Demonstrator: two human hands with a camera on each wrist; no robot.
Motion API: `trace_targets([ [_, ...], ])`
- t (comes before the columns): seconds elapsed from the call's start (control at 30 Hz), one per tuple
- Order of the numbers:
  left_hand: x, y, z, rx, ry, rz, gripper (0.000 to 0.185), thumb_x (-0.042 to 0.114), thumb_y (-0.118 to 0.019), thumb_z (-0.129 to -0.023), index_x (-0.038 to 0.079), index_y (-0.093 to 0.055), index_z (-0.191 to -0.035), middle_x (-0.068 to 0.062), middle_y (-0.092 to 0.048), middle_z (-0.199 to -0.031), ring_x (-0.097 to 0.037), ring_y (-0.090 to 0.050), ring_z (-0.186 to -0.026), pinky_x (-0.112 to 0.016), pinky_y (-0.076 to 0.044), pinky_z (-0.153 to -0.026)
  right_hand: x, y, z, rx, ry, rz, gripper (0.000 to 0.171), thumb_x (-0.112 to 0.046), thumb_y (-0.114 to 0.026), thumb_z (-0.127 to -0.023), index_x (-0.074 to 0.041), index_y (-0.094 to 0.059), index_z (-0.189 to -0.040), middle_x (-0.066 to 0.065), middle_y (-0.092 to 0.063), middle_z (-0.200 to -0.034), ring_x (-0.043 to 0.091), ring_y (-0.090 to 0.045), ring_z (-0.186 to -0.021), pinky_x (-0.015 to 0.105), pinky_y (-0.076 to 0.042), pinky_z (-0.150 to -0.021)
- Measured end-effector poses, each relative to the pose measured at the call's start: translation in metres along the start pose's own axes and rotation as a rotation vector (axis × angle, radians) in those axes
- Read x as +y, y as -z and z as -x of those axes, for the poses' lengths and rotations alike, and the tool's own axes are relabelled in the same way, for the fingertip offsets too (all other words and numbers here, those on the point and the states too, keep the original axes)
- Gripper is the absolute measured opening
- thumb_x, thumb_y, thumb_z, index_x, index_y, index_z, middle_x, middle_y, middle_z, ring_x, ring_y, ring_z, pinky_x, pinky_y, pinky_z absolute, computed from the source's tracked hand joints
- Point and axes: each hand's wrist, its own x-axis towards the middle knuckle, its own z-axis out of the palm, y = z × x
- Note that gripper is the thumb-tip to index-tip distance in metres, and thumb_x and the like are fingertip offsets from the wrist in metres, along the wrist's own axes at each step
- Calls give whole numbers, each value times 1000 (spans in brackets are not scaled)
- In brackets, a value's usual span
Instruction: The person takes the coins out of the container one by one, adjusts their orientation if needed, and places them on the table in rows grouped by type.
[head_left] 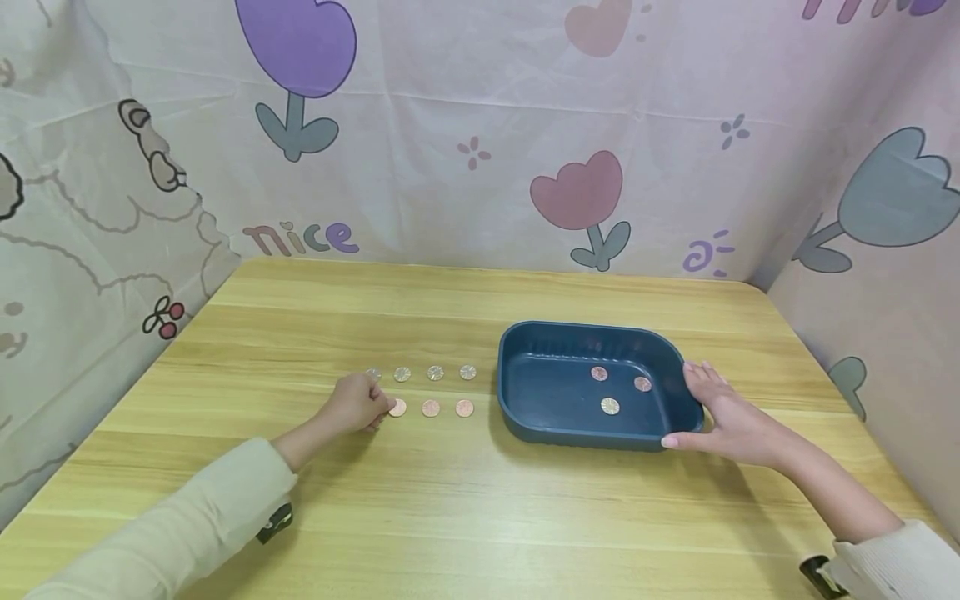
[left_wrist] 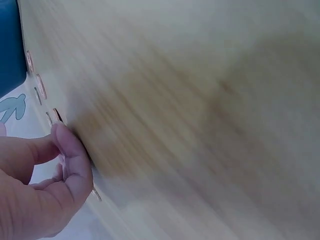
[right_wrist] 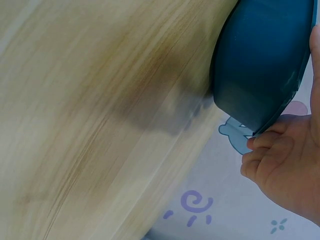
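Note:
My left hand [head_left: 358,404] is at the left end of a row of three copper-coloured coins, its thumb and fingertip pinching the edge of the end coin [head_left: 397,407]. In the left wrist view the fingertips [left_wrist: 59,131] meet at that coin's edge, close to the tabletop. Behind this row runs a second row of several silver-coloured coins [head_left: 435,373], the leftmost partly covered by the hand. My right hand [head_left: 738,421] grips the right end of a dark blue plastic tray [head_left: 573,437], thumb at the front rim and fingers around the far side.
Inside the tray lie two copper-coloured coins, one [head_left: 598,374] farther back, and a paler coin [head_left: 610,406] near the front. The wooden table [head_left: 480,525] ends at a printed cloth backdrop [head_left: 450,200] at the back and sides.

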Motion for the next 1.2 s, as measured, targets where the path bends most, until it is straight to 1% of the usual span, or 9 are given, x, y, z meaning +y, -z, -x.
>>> trace_targets([
  [0.23,1,1,1,1,-3,-17,28,1,-59,-87,-1,-54,-60,-8,-61,-58,-9,-56,-47,-20,-52,-49,1,0,0,1,3,-1,110,-43,-75,-73,13,-10,-143,36,-8,-148,51,1,-137,71,-11,-103],
  [0.3,2,2,1,25,-24,-10,25,2,-57,-88,-2,-54,-64,-9,-61,-60,-10,-55,-48,-18,-49,-46,1,0,0,1,7,0,110,-43,-75,-74,12,-9,-143,36,-8,-148,51,2,-137,71,-11,-103],
  [0.4,8,4,0,92,-91,-3,19,3,-55,-90,-7,-57,-73,-11,-60,-59,-12,-54,-48,-15,-43,-42,1,0,-1,-1,8,1,110,-43,-74,-74,12,-9,-143,35,-7,-148,51,2,-138,71,-11,-103],
  [0.57,30,2,-3,182,-161,69,17,7,-58,-90,-9,-61,-86,-14,-62,-65,-11,-56,-52,-15,-45,-45,2,1,-1,-2,7,6,110,-43,-75,-74,13,-9,-142,36,-8,-148,51,1,-137,71,-11,-103],
  [0.73,55,-5,-6,211,-186,188,15,8,-60,-89,-7,-62,-89,-21,-64,-75,-10,-57,-56,-19,-51,-53,2,0,-1,2,13,10,110,-43,-75,-73,13,-10,-142,36,-8,-148,52,0,-137,70,-11,-103],
  [0.8,63,-8,-7,221,-197,228,15,8,-61,-89,-6,-62,-88,-22,-65,-77,-14,-60,-57,-25,-55,-56,2,0,-1,2,12,6,110,-43,-75,-73,14,-10,-142,36,-8,-148,52,0,-137,70,-11,-103],
  [0.97,83,-20,-11,218,-225,299,14,9,-62,-88,-5,-63,-85,-22,-65,-78,-20,-62,-59,-34,-57,-59,2,1,0,0,5,4,110,-43,-75,-73,13,-10,-142,36,-8,-148,52,1,-137,71,-11,-103],
  [1.1,99,-30,-15,204,-266,335,14,7,-64,-87,-6,-63,-83,-22,-65,-75,-14,-60,-55,-30,-56,-56,1,0,0,0,2,5,110,-44,-74,-73,13,-10,-142,36,-8,-148,52,1,-137,71,-11,-103],
  [1.2,109,-39,-17,198,-292,360,13,7,-65,-86,-5,-63,-81,-20,-64,-71,-16,-59,-54,-25,-54,-53,1,0,0,-1,1,0,110,-44,-74,-74,13,-10,-142,35,-7,-148,51,2,-137,70,-11,-103],
])
